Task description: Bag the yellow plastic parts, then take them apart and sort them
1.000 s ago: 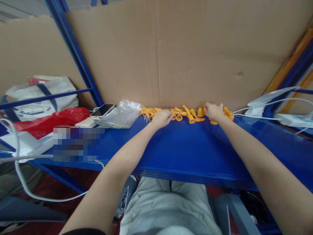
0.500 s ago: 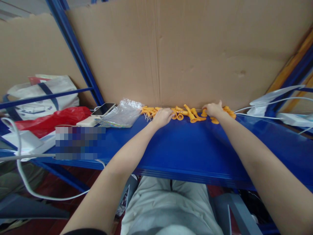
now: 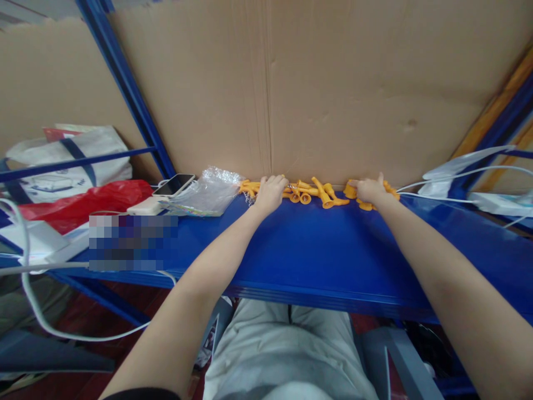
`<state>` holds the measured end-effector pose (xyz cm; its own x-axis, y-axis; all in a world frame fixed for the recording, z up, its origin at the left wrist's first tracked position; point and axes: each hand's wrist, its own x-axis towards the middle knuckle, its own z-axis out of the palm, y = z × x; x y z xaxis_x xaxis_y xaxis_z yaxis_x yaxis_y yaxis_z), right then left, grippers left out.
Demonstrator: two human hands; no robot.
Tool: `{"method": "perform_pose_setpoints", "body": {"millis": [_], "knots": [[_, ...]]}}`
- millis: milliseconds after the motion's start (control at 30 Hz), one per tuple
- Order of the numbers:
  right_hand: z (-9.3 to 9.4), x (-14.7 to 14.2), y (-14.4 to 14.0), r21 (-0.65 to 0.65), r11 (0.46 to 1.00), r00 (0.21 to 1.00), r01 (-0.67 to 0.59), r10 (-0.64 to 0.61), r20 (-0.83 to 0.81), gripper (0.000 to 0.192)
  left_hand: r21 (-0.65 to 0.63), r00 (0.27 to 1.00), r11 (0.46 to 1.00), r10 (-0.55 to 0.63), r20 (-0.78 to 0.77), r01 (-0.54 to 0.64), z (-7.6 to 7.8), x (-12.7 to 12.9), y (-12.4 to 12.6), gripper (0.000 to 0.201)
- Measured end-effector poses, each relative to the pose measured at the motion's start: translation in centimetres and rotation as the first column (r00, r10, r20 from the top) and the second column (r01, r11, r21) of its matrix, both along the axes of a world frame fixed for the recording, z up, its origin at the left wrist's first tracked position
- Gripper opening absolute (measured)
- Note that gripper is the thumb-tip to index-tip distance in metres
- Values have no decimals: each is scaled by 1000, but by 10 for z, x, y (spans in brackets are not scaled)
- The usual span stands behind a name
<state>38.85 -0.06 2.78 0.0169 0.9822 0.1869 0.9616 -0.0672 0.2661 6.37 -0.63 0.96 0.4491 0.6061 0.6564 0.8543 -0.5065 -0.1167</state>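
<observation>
At the far left of the frame a white fabric tote bag with dark blue straps (image 3: 66,161) sits behind a crumpled red plastic bag (image 3: 83,203); what either holds cannot be seen. Further right, a smartphone (image 3: 174,185) lies beside a clear crinkled plastic bag (image 3: 206,194) that lies flat on the blue metal shelf (image 3: 316,250), with only a little colour showing inside it. Just right of centre-left, the left hand (image 3: 270,193) has slid back toward the brown cardboard backing (image 3: 333,94) since a second ago, its fingers now curled down over the left end of the row of small orange plastic trumpet-shaped pieces (image 3: 320,193); whether it grips one cannot be told. These pieces lie loose along the shelf's back edge, in no container. The right hand (image 3: 370,190) has shifted slightly left and rests palm down on the row's right end, fingers bent over several pieces, seemingly gathering them inward.
</observation>
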Motion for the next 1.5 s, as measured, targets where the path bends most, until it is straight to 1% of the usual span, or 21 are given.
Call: {"method": "perform_pose_setpoints", "body": {"millis": [167, 267, 400, 500, 600, 700, 867, 933, 1000, 1100, 1167, 1267, 1333, 1400, 1500], "knots": [[-5, 6, -1, 96, 993, 996, -71, 76, -44, 63, -44, 1000, 999, 5, 21, -4, 0, -5, 6, 29], [-9, 7, -5, 157, 982, 990, -103, 116, -77, 62, -94, 998, 995, 37, 51, -33, -1, -8, 8, 34], [-18, -1, -16, 261, 953, 979, -153, 183, -95, 57, -140, 994, 990, 46, 97, -32, -4, -12, 11, 39], [-24, -13, -25, 287, 942, 974, -174, 207, -89, 52, -200, 988, 979, 74, 132, -46, -7, -15, 13, 35], [-27, -27, -32, 295, 929, 965, -223, 254, -70, 47, -243, 987, 969, 86, 138, -51, -9, -17, 16, 31], [-28, -42, -38, 291, 910, 946, -294, 320, -46, 43, -252, 992, 967, 73, 100, -46, -12, -18, 18, 26], [-33, -57, -44, 235, 910, 937, -341, 348, 11, 45, -234, 987, 964, 146, 68, -127, -18, -19, 20, 28], [-36, -58, -43, 204, 916, 936, -347, 352, 10, 48, -223, 984, 964, 162, 74, -142, -19, -20, 20, 31], [-38, -57, -42, 189, 919, 936, -346, 352, 1, 50, -247, 979, 956, 185, 84, -159, -19, -21, 21, 38], [-40, -56, -41, 200, 916, 933, -348, 359, -17, 53, -315, 969, 934, 216, 118, -170, -21, -24, 24, 49], [-42, -56, -41, 218, 904, 923, -368, 384, -35, 55, -325, 964, 932, 218, 153, -159, -22, -26, 28, 52], [-44, -57, -41, 238, 871, 890, -429, 452, -50, 56, -321, 956, 935, 220, 194, -150, -26, -29, 33, 52], [-46, -57, -40, 233, 852, 867, -469, 495, -62, 56, -333, 952, 929, 236, 195, -162, -27, -30, 35, 51], [-47, -57, -39, 212, 848, 855, -485, 511, -89, 56, -339, 950, 922, 256, 177, -185, -28, -29, 34, 48], [-48, -55, -37, 172, 861, 851, -479, 503, -149, 57, -325, 951, 923, 266, 157, -205, -26, -25, 29, 49]]}}
